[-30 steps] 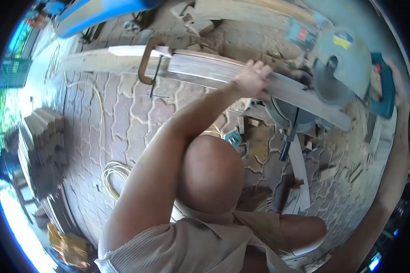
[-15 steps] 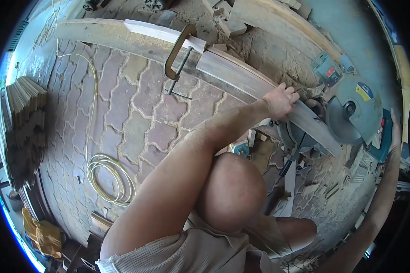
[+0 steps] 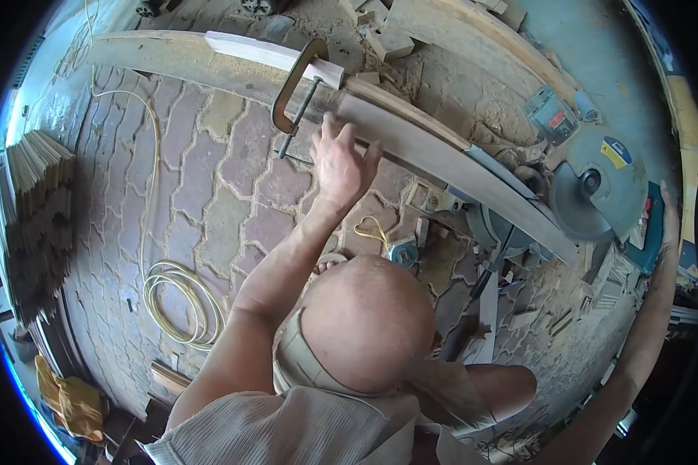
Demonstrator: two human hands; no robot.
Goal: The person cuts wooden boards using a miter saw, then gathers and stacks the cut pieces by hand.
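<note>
A long wooden board (image 3: 450, 167) runs from near the clamp down to the mitre saw. My left hand (image 3: 343, 163) is at the board's left end, fingers spread and bent towards its near edge; whether they touch it I cannot tell. Close beside that hand, a C-clamp (image 3: 287, 97) grips a pale wood strip (image 3: 256, 53) against a long beam (image 3: 163, 54). My right hand (image 3: 669, 217) is wrapped round the teal handle (image 3: 649, 232) of the mitre saw, partly hidden at the picture's right edge. The saw's round blade (image 3: 577, 203) stands beside the board's right end.
Wood offcuts and sawdust lie around the saw and behind the beam. A tape measure (image 3: 402, 254) rests on the paving near my knee (image 3: 368, 322). A coiled hose (image 3: 180, 306) lies to the left, and stacked boards (image 3: 31, 225) stand at the far left.
My left hand has let go of the board's middle and moved left to its end, fingers now spread. The board's angle has changed slightly. My right hand stays on the saw handle.
</note>
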